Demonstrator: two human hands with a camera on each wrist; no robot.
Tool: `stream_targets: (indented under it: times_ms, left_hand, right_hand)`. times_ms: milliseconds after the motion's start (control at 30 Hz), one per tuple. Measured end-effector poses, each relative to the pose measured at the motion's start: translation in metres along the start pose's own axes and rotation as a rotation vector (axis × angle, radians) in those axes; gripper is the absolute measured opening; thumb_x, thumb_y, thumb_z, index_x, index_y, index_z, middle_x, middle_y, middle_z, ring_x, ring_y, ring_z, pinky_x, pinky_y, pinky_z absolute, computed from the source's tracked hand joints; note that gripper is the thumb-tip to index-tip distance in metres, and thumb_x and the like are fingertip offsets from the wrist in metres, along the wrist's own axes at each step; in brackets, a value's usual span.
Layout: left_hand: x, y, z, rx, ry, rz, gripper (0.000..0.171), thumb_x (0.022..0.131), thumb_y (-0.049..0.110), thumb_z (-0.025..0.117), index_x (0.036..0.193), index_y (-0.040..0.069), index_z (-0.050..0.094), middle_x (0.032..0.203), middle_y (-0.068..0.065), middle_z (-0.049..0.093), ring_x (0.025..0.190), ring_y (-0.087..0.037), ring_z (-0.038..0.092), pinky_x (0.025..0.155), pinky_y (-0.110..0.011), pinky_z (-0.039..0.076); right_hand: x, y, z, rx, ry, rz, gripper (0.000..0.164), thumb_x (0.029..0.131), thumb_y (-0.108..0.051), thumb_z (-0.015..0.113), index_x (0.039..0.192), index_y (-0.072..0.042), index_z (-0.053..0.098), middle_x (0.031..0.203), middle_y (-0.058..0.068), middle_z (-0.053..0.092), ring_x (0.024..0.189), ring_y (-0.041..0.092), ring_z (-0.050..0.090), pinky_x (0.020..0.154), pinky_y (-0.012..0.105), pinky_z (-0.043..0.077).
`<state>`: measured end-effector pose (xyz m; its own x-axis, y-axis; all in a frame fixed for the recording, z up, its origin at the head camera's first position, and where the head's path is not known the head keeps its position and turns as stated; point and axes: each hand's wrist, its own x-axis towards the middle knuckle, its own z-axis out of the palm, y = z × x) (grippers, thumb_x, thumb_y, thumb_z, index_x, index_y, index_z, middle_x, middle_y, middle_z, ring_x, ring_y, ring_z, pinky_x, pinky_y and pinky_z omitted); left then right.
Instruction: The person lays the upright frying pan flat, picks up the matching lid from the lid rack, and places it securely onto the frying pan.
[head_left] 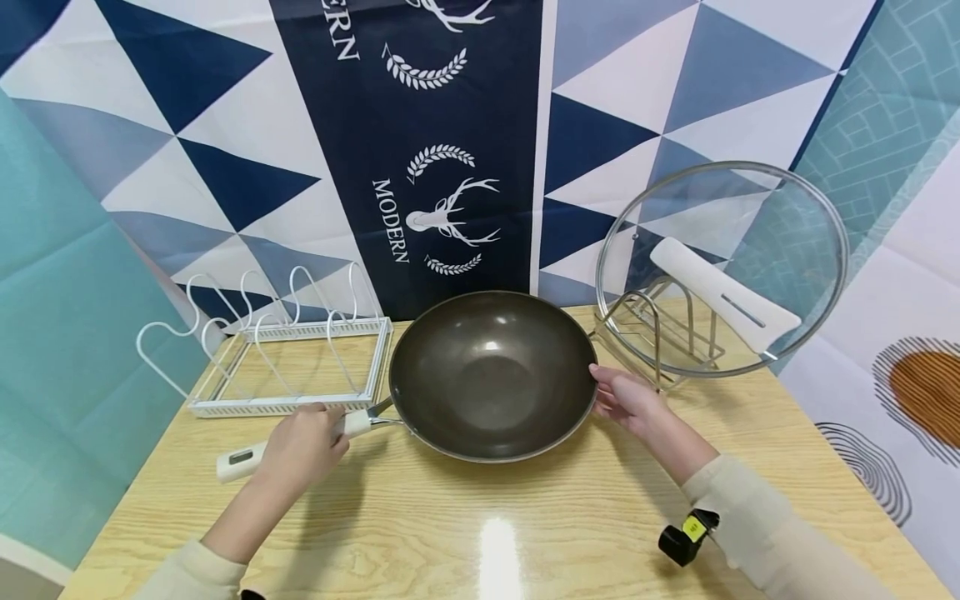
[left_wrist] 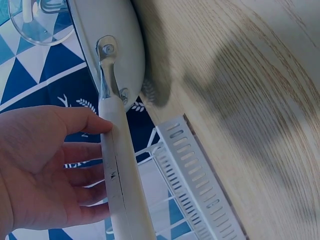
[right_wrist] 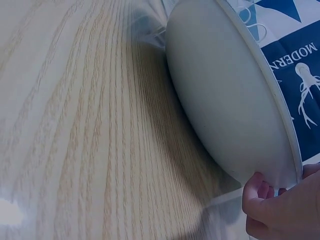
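Observation:
A dark-coated wok (head_left: 492, 375) with a pale outer wall (right_wrist: 227, 95) faces upward at the middle of the table. My left hand (head_left: 303, 442) grips its cream handle (left_wrist: 120, 165), thumb and fingertips against it in the left wrist view. My right hand (head_left: 630, 402) pinches the opposite rim, thumb on top and fingers curled under the wall in the right wrist view. The wok casts a shadow on the table; whether its base touches the wood, I cannot tell. A glass lid (head_left: 806, 250) with a white handle stands upright in a metal rack (head_left: 656, 333), beyond my right hand.
Left of the wok stands a white wire rack (head_left: 281, 406) with several looped dividers. The wood-grain table (head_left: 420, 533) meets a blue and white patterned backdrop (head_left: 465, 125) behind. A small black device with a yellow label (head_left: 692, 528) sits at my right sleeve.

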<state>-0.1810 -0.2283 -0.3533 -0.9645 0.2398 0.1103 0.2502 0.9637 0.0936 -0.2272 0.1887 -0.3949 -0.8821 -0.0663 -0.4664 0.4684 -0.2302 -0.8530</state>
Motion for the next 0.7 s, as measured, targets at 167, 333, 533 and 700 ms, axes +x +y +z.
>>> stream_targets:
  times_ms: [167,333,533,700]
  left_hand:
    - [0.0005,-0.0006,0.0007,-0.007,0.007,0.008,0.028,0.081,0.013,0.068,0.106,0.0,0.07,0.086,-0.015,0.066,0.067,-0.022,0.058,0.056,-0.039,0.048]
    - [0.0022,-0.0016,0.0009,-0.015,-0.009,0.01,0.017,0.082,0.013,0.067,0.096,0.003,0.068,0.077,-0.01,0.059,0.062,-0.018,0.047,0.051,-0.035,0.041]
    - [0.0027,-0.0028,0.0016,-0.014,-0.004,0.007,0.012,0.081,0.013,0.067,0.089,0.004,0.067,0.075,-0.009,0.057,0.062,-0.019,0.048,0.051,-0.037,0.042]
    - [0.0041,-0.0038,0.003,-0.008,0.024,0.016,0.008,0.08,0.011,0.068,0.084,0.005,0.065,0.073,-0.009,0.057,0.061,-0.02,0.049,0.052,-0.037,0.043]
  right_hand:
    - [-0.0022,0.0002,0.0002,0.013,-0.007,-0.003,0.015,0.099,-0.02,0.049,0.112,-0.011,0.048,0.079,-0.012,0.064,0.075,-0.001,0.061,0.071,0.017,0.051]
    - [-0.0029,0.001,-0.0009,-0.007,-0.019,-0.007,0.023,0.099,-0.019,0.048,0.119,-0.008,0.044,0.08,-0.012,0.063,0.076,-0.001,0.061,0.071,0.016,0.05]
    - [-0.0041,0.0025,-0.0013,-0.011,-0.027,0.003,0.03,0.099,-0.02,0.049,0.124,-0.006,0.041,0.083,-0.011,0.062,0.079,0.0,0.06,0.073,0.016,0.05]
    - [-0.0048,0.0018,-0.0018,0.006,-0.031,0.004,0.022,0.099,-0.02,0.048,0.118,-0.009,0.043,0.083,-0.01,0.062,0.079,0.0,0.061,0.074,0.015,0.051]
